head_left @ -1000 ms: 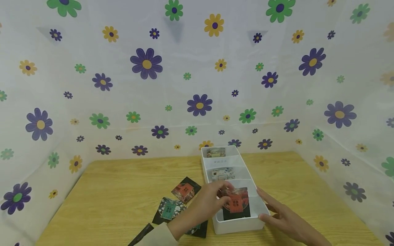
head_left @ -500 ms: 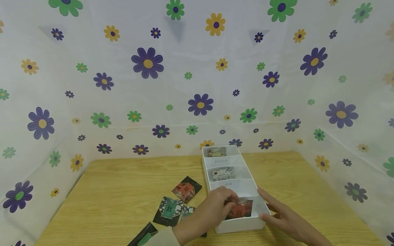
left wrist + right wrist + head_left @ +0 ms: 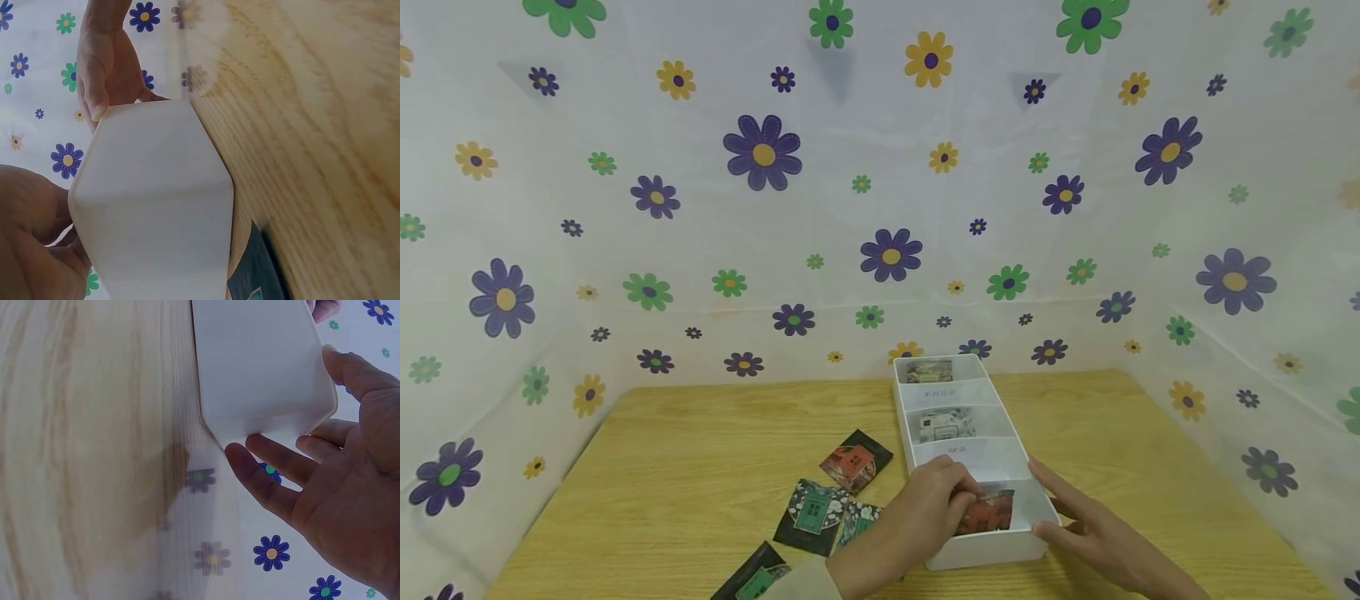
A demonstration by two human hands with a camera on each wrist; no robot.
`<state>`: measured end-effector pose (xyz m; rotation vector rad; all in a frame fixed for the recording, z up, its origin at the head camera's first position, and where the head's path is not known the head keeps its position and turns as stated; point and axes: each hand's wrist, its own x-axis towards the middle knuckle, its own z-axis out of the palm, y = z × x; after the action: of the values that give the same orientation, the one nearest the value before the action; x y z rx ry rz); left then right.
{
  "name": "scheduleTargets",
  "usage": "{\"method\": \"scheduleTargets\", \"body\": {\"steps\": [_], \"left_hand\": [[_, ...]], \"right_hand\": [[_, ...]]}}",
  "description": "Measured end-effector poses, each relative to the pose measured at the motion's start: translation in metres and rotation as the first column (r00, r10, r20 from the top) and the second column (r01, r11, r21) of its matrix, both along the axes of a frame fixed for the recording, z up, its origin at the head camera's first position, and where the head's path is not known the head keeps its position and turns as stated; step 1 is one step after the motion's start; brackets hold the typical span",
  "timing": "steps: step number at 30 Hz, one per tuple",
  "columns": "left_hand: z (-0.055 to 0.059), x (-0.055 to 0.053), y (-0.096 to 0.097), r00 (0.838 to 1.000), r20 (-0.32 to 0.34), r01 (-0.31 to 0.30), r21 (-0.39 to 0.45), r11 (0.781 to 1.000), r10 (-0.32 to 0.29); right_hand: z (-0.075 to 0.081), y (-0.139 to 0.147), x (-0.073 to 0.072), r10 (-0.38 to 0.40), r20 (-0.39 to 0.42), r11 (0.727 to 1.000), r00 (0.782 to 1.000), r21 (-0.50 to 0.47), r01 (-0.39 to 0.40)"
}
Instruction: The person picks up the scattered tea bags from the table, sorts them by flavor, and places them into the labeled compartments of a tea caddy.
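Note:
My left hand (image 3: pixel 936 508) is over the front compartment of a long white divided box (image 3: pixel 988 550). It pinches a red-and-black tea packet (image 3: pixel 992 510) by its upper left part, and the packet's lower edge is hidden behind the box's front wall. My right hand (image 3: pixel 1097 533) holds the box at its front right corner. In the right wrist view the thumb lies on the rim and the fingers touch the side wall of the box (image 3: pixel 262 362). A pale packet (image 3: pixel 946 423) stands in a middle compartment, and another packet (image 3: pixel 929 371) in the rear one.
Left of the box on the wooden table (image 3: pixel 700 458) lie a red-and-black packet (image 3: pixel 856 461), a green-labelled packet (image 3: pixel 811 515), another partly under my left forearm (image 3: pixel 859 521), and one near the front edge (image 3: pixel 751 575). A flower-patterned curtain (image 3: pixel 820 208) surrounds the table.
My left hand has moved right and lowered the red-and-black tea packet deeper into the front compartment; in the last half second it has barely shifted. My right hand has stayed on the box.

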<state>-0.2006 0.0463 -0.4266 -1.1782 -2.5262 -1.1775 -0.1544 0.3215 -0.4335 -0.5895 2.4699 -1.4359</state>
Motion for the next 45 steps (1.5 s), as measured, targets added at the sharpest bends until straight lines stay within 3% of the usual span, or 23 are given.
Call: {"method": "scheduleTargets", "body": {"steps": [4,7,9,13,15,16,18,21,25,28,31,35,40,45], "left_hand": [[-0.002,0.003,0.002,0.999,-0.036,-0.032,-0.028,0.999,0.031],[-0.004,0.006,0.002,0.985,-0.163,-0.066,-0.090,0.994,0.051],[-0.005,0.006,0.002,0.947,-0.312,-0.120,-0.123,0.985,0.077],[-0.007,0.004,0.001,0.810,-0.566,-0.276,-0.134,0.952,0.155],[-0.007,0.003,-0.001,0.775,-0.608,-0.315,-0.135,0.940,0.172],[-0.006,0.003,-0.002,0.773,-0.609,-0.322,-0.139,0.936,0.176],[-0.004,0.003,-0.005,0.794,-0.580,-0.317,-0.138,0.938,0.183],[0.001,0.001,-0.010,0.848,-0.490,-0.299,-0.131,0.945,0.200],[0.006,-0.007,-0.020,0.917,-0.324,-0.279,-0.099,0.955,0.234],[0.010,-0.014,-0.031,0.953,-0.189,-0.253,-0.069,0.965,0.237],[0.014,-0.021,-0.046,0.977,-0.034,-0.209,-0.011,0.978,0.209],[0.018,-0.029,-0.068,0.977,0.116,-0.188,0.076,0.979,0.178],[0.015,-0.046,-0.093,0.964,0.167,-0.225,0.111,0.968,0.205],[0.005,-0.062,-0.112,0.939,0.239,-0.279,0.099,0.955,0.249]], "right_hand": [[0.000,0.000,0.000,-0.006,0.002,1.000,1.000,0.007,0.006],[0.001,-0.001,0.001,-0.015,0.008,1.000,1.000,0.015,0.014],[0.001,-0.002,0.000,-0.023,0.016,1.000,1.000,0.022,0.023],[0.001,-0.002,0.000,-0.041,0.032,0.998,0.999,0.041,0.040],[0.001,-0.002,0.000,-0.040,0.029,0.998,0.999,0.044,0.039],[0.001,-0.002,0.000,-0.041,0.027,0.998,0.999,0.047,0.039],[0.001,-0.002,0.001,-0.040,0.022,0.998,0.999,0.051,0.039],[0.001,-0.002,0.001,-0.036,0.012,0.998,0.999,0.052,0.036],[0.002,-0.003,0.001,-0.059,0.036,0.996,0.998,0.073,0.056],[0.003,-0.003,0.002,-0.080,0.061,0.993,0.995,0.092,0.074],[0.003,-0.003,0.002,-0.083,0.061,0.992,0.995,0.101,0.077],[0.001,-0.002,0.001,-0.078,0.053,0.992,0.996,0.106,0.072],[0.001,-0.002,0.001,-0.076,0.056,0.992,0.996,0.104,0.070],[0.001,-0.002,0.001,-0.070,0.052,0.994,0.996,0.092,0.065]]}}
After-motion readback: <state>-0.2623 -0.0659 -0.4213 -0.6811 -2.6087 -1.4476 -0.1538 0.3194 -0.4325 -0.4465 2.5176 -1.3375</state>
